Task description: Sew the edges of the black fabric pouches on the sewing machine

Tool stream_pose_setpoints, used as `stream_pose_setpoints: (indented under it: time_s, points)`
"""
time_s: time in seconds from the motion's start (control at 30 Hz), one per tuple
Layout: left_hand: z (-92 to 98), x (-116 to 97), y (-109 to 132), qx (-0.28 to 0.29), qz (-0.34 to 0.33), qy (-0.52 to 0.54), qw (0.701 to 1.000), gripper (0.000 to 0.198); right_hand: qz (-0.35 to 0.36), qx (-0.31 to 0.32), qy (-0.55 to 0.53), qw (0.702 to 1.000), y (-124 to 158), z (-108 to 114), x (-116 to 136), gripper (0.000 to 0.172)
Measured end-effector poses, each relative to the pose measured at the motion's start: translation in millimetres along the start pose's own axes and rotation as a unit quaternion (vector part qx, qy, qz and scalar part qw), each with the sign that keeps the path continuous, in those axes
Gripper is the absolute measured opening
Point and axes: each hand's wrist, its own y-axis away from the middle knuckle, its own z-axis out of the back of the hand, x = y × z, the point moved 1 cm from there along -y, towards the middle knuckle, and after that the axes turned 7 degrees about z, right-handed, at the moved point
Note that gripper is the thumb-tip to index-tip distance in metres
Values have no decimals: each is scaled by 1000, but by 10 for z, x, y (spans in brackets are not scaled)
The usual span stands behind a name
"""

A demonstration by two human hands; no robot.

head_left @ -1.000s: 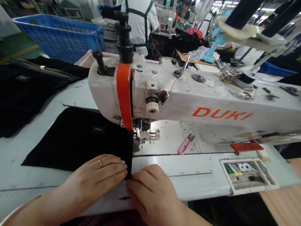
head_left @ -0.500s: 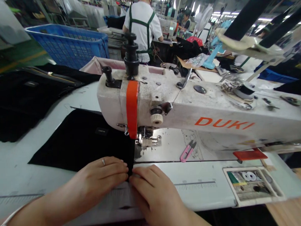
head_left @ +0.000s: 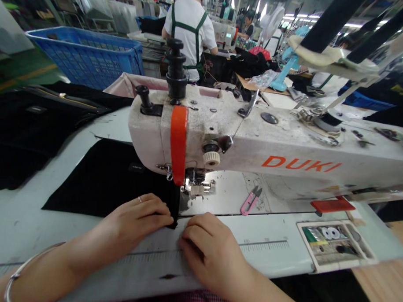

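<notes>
A black fabric piece [head_left: 100, 185] with a small dark label lies flat on the pale machine table, its right edge beside the presser foot [head_left: 198, 188]. My left hand [head_left: 141, 219], wearing a ring, rests on its near right corner, thumb and fingers closed at the edge. Just right of that corner, my right hand [head_left: 211, 252] is curled over the table with its fingers together; a small gap parts it from the cloth. I see nothing between its fingers, though the undersides are hidden. The white sewing machine [head_left: 234, 136] stands directly beyond both hands.
Pink thread snips [head_left: 251, 201] lie on the machine bed. At right is a recessed tray [head_left: 337, 245] with bobbins. Black garments [head_left: 25, 135] cover the table's left side. Behind stand a blue basket [head_left: 86, 56] and a person in a white shirt [head_left: 190, 28].
My right hand has come away from the fabric's corner, slightly to the right. My left hand stays on the cloth, and the corner between the hands is now uncovered.
</notes>
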Motion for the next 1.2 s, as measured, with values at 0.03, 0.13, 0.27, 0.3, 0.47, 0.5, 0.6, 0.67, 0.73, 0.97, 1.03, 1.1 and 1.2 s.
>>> stream_pose_setpoints:
  time_s: [0.03,0.13,0.27,0.3,0.47,0.5,0.6,0.67,0.73,0.97,1.03,1.1,1.2]
  points:
    - [-13,6,2,-6,-1,3,1000,36,-2,0,-2,1000,0,3,-2,20]
    - [-53,12,32,-14,-5,-18,1000,34,-6,-4,-7,1000,2,8,-6,17]
    - [-70,-12,58,-13,-17,-38,999,37,14,17,29,999,-13,-6,-14,25]
    - [-69,-17,56,-18,-22,-45,999,38,23,28,41,999,-25,-10,-18,29]
    - [-86,63,-7,-28,-46,-72,996,48,45,71,84,993,-148,20,-81,27]
    - [-88,100,-32,-32,-51,-71,996,48,46,77,91,992,-179,31,-104,27]
    - [-68,220,-132,-36,-49,-73,995,47,40,89,104,990,-264,51,-187,26]
    - [-34,288,-209,-33,-44,-73,996,45,33,91,117,988,-305,44,-246,26]
    - [3,349,-281,-41,-37,-71,996,42,26,89,131,987,-329,25,-298,28]
    - [-16,619,-440,-48,-12,-76,996,35,-6,81,134,988,-350,-59,-386,35]
    - [-45,686,-473,-54,8,-81,995,37,-9,80,132,988,-355,-76,-392,33]
    - [-67,722,-502,-56,24,-86,994,38,-9,76,128,989,-360,-87,-395,33]
    - [-79,725,-523,-47,38,-97,993,39,-8,70,118,991,-363,-93,-398,33]
